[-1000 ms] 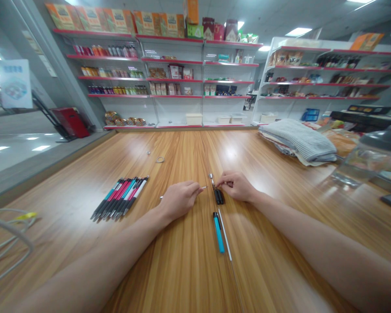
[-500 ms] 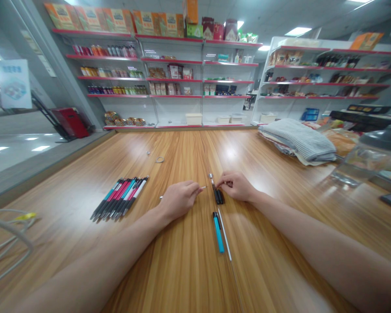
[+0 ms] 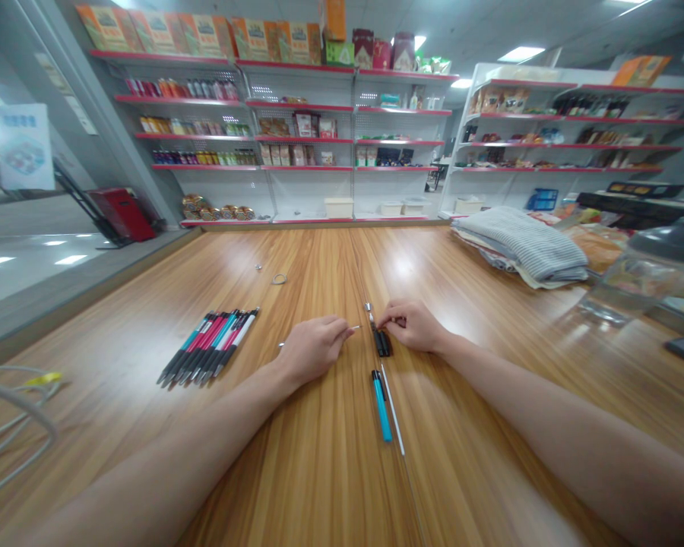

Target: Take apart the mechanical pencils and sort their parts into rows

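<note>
My left hand (image 3: 316, 346) is closed in a pinch on a thin whitish stick (image 3: 356, 327) that pokes out to the right. Opposite it, my right hand (image 3: 411, 325) has its fingertips pressed together close to the table, beside two short black pen grips (image 3: 382, 344); anything between those fingers is hidden. Small silver pen parts (image 3: 368, 308) lie just past the grips. Nearer to me are a turquoise pen barrel (image 3: 382, 408) with a black clip and, alongside it, a slim white refill (image 3: 394, 414). Partly behind my left hand shows a small shiny piece (image 3: 281, 344).
A row of several pens (image 3: 210, 346) lies on the left. Farther back are a metal ring (image 3: 279, 279) and a small silver bit (image 3: 258, 267). Folded cloths (image 3: 524, 243) and a clear jar (image 3: 627, 281) stand right; a cable (image 3: 39, 414) loops at left.
</note>
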A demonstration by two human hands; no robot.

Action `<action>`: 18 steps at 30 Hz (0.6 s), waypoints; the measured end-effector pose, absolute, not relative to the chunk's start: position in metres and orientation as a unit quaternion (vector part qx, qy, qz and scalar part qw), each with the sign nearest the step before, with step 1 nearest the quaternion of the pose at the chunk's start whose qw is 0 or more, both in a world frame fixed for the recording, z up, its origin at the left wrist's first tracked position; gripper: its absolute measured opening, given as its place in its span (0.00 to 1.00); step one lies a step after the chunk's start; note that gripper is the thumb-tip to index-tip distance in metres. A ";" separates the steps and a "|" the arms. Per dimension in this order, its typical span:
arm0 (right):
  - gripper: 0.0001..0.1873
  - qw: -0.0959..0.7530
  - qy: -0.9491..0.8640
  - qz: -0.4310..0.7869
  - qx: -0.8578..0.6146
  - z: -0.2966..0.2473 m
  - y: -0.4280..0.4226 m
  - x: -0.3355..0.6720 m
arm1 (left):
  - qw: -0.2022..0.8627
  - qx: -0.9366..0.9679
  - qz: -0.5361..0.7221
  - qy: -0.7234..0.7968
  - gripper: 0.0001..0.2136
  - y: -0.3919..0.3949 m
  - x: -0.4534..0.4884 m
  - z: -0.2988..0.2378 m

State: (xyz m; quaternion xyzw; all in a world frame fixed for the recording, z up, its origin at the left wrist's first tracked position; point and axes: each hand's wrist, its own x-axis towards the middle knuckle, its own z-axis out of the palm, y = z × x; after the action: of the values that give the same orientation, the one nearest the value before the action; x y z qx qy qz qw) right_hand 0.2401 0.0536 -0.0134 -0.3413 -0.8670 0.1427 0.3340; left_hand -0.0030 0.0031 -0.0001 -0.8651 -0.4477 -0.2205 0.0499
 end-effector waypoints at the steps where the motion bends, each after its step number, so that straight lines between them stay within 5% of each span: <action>1: 0.13 0.335 -0.867 0.143 -0.341 -0.013 0.054 0.240 | 0.049 -0.864 -0.222 -0.448 0.16 0.003 -0.003 0.000; 18: 0.10 0.344 -0.860 0.124 -0.356 -0.011 0.055 0.240 | 0.029 -0.864 -0.216 -0.454 0.11 0.005 -0.004 -0.002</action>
State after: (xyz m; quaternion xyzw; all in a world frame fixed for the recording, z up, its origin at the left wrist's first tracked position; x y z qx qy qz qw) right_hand 0.2399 0.0546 -0.0115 -0.3556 -0.8602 0.1236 0.3439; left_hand -0.0037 0.0052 -0.0023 -0.8639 -0.4541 -0.2160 0.0294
